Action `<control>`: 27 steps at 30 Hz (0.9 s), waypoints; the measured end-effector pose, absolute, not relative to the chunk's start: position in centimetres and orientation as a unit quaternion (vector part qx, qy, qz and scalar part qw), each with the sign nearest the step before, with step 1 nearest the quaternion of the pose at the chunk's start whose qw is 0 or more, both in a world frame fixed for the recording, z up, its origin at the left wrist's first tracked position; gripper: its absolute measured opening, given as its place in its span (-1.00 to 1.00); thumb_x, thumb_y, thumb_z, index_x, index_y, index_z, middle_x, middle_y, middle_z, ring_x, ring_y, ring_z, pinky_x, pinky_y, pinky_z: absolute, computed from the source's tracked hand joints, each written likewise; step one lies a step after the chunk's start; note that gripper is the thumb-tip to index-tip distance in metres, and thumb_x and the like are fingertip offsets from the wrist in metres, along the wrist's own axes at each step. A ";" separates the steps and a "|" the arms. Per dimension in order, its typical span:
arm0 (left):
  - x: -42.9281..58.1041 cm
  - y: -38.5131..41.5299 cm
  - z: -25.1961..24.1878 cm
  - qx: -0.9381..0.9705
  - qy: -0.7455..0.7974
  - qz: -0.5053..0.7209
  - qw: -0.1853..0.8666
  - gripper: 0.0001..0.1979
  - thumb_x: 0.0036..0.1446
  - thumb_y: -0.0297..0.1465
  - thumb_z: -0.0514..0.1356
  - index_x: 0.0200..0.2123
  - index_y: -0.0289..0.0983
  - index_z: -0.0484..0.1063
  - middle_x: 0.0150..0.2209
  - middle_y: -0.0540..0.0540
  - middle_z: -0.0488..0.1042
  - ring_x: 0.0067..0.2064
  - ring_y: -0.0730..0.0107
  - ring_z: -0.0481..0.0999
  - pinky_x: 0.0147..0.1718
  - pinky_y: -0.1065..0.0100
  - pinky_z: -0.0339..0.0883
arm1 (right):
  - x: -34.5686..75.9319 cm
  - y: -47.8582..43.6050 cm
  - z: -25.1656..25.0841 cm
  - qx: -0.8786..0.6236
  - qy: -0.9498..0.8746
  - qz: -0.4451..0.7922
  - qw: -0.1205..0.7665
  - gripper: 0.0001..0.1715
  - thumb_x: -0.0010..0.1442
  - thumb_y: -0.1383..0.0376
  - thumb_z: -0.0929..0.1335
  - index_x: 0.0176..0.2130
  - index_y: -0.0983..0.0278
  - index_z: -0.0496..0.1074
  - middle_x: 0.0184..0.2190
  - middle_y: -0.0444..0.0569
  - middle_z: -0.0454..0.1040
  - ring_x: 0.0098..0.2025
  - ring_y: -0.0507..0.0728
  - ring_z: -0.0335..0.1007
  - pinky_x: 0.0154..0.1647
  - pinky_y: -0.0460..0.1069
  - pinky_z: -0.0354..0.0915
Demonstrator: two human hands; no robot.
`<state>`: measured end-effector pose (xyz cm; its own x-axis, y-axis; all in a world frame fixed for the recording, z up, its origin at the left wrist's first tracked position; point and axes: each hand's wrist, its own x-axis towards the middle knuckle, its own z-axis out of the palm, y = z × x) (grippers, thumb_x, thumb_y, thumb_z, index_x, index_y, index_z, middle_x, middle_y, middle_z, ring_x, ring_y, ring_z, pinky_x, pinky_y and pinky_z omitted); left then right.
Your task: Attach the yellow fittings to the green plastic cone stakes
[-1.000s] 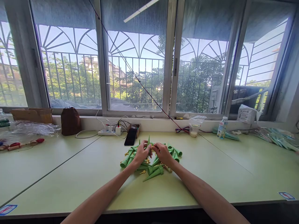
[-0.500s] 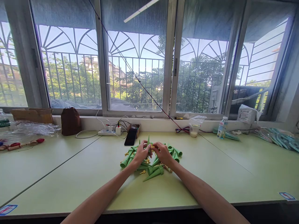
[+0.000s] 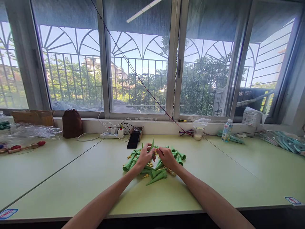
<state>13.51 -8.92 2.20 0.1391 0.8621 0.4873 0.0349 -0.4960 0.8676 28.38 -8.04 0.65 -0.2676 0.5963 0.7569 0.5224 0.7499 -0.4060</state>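
Observation:
My left hand [image 3: 145,156] is closed around a green cone-shaped plastic spike [image 3: 152,143], its tip pointing up. Against it, my right hand [image 3: 166,156] pinches a small yellow plastic piece [image 3: 156,151], mostly covered by the fingers. Whether the yellow piece sits inside the spike or only touches it is hidden. Around and beneath both hands lies a loose pile of similar green spikes [image 3: 157,178], with small yellow pieces [image 3: 145,176] scattered among them.
Behind the pile a black phone [image 3: 133,140] leans on a small box, near a power strip [image 3: 111,135]. A lidded plastic cup [image 3: 198,133] and a bottle [image 3: 227,130] stand at the back right. A brown pouch [image 3: 72,124] sits at the back left.
The spike in my left hand has shifted slightly right and tilted a little. My right fingers have closed in nearer to it, covering more of the yellow piece.

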 end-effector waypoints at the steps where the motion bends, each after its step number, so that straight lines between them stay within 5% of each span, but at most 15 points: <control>1: 13.5 -8.9 2.1 0.661 0.340 0.560 0.366 -0.71 0.06 -0.18 0.20 -0.29 -0.26 0.24 -0.57 0.09 0.36 -0.65 0.46 0.41 -0.73 0.46 0.29 | 28.4 -8.0 0.6 -0.354 -0.795 0.037 0.491 -0.51 0.36 0.15 0.17 -0.54 0.27 0.29 -0.63 -0.17 0.27 -0.57 0.00 0.07 -0.48 -0.10 0.01; 10: 13.4 -8.7 2.0 0.652 0.346 0.567 0.367 -0.71 0.04 -0.19 0.22 -0.30 -0.26 0.25 -0.59 0.09 0.37 -0.69 0.48 0.38 -0.75 0.49 0.22 | 28.5 -8.5 0.9 -0.325 -0.814 0.050 0.478 -0.59 0.33 0.17 0.21 -0.49 0.28 0.34 -0.56 -0.14 0.37 -0.55 -0.01 0.16 -0.44 -0.11 0.08; 21: 13.6 -9.2 2.5 0.666 0.338 0.556 0.363 -0.73 0.06 -0.20 0.18 -0.31 -0.26 0.25 -0.57 0.09 0.35 -0.66 0.48 0.39 -0.73 0.47 0.28 | 28.5 -8.4 0.8 -0.343 -0.808 0.046 0.476 -0.46 0.35 0.12 0.16 -0.57 0.27 0.32 -0.66 -0.16 0.28 -0.60 -0.01 0.10 -0.52 -0.10 0.01; 27: 13.6 -8.8 2.2 0.650 0.341 0.574 0.363 -0.70 0.01 -0.18 0.22 -0.31 -0.25 0.25 -0.57 0.10 0.35 -0.67 0.50 0.37 -0.75 0.48 0.27 | 28.5 -9.0 1.1 -0.323 -0.810 0.068 0.485 -0.68 0.31 0.18 0.22 -0.39 0.27 0.39 -0.55 -0.14 0.40 -0.54 0.01 0.21 -0.44 -0.11 0.13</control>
<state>13.59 -8.81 2.23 0.1088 0.8602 0.4982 0.0278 -0.5036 0.8635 28.50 -8.95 1.09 -0.3212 0.5883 0.7421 0.4566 0.7827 -0.4229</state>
